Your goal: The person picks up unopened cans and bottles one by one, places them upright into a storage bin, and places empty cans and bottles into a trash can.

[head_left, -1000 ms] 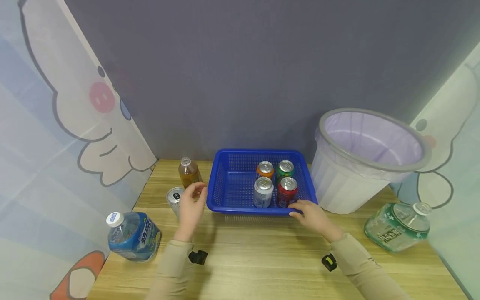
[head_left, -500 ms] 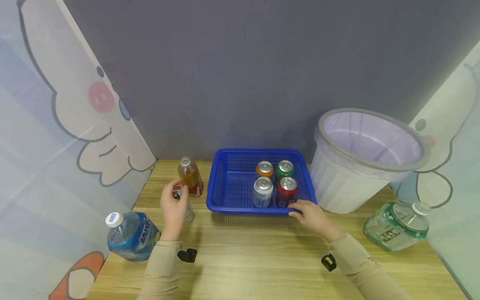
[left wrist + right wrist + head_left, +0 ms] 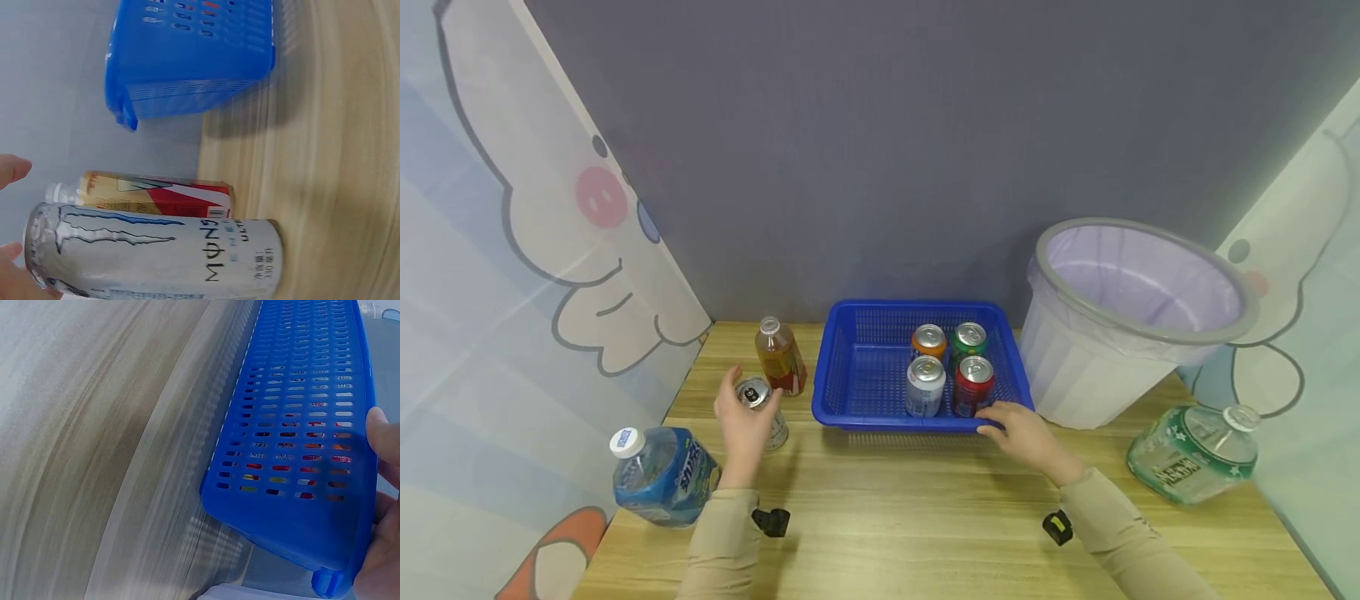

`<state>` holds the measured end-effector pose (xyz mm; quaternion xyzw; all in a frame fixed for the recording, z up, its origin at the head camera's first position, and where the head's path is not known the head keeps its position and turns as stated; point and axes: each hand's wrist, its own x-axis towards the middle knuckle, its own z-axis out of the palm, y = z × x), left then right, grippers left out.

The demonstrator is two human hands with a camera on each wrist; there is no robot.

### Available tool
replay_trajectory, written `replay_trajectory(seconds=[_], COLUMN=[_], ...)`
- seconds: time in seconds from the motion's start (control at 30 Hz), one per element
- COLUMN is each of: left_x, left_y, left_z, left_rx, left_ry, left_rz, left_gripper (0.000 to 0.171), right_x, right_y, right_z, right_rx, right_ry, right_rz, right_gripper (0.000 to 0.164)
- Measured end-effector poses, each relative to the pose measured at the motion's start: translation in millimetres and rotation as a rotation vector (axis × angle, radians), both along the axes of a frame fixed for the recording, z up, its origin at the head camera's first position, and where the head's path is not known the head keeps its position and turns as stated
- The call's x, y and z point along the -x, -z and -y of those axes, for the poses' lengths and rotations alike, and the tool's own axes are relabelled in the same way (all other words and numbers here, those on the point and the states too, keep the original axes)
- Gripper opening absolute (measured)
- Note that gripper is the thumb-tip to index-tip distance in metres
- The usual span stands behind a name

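My left hand [image 3: 745, 427] is around the upper part of a tall white Monster energy drink can [image 3: 156, 250], thumb and fingers spread apart. In the left wrist view one digit stands clear of the can, while others are beside its top. The can stands upright on the table. Just behind it is a small bottle of amber drink [image 3: 782, 358]. My right hand [image 3: 1026, 437] holds the near right rim of a blue plastic basket [image 3: 880, 422], thumb outside and fingers over the edge. Inside the basket stand an orange can [image 3: 929, 340], a green can [image 3: 969, 340], a silver-white can [image 3: 925, 387] and a red can [image 3: 973, 386].
At the left lies a large blue-labelled bottle [image 3: 666, 475] with a white cap. A white bin [image 3: 1075, 375] with a lilac liner stands right of the basket. A clear bottle with a green label [image 3: 1191, 458] is at the far right. A grey wall [image 3: 880, 167] rises behind.
My left hand has moved left from beside the basket to the white can, its fingers spreading around the can's top. My right hand has stayed on the basket rim.
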<state>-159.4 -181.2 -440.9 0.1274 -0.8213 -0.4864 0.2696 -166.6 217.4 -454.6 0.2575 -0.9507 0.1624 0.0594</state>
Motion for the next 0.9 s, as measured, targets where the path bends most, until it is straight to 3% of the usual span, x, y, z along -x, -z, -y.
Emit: replay_trajectory(seconds=[0.47, 0.9], left_x=[4.4, 3.5], left_y=[16.2, 25.1], left_z=[9.8, 15.5], left_rx=[-0.107, -0.147], left_ry=[0.054, 0.038], left_rz=[0.056, 0.135], left_gripper=[0.081, 0.072], right_x=[-0.6, 0.5], right_y=[2.8, 6.4], right_z=[-0.8, 0.1], right_rx=[0.009, 0.030], right_ry=[-0.008, -0.017], right_rz=[-0.036, -0.088], right_gripper=[0.021, 0.016])
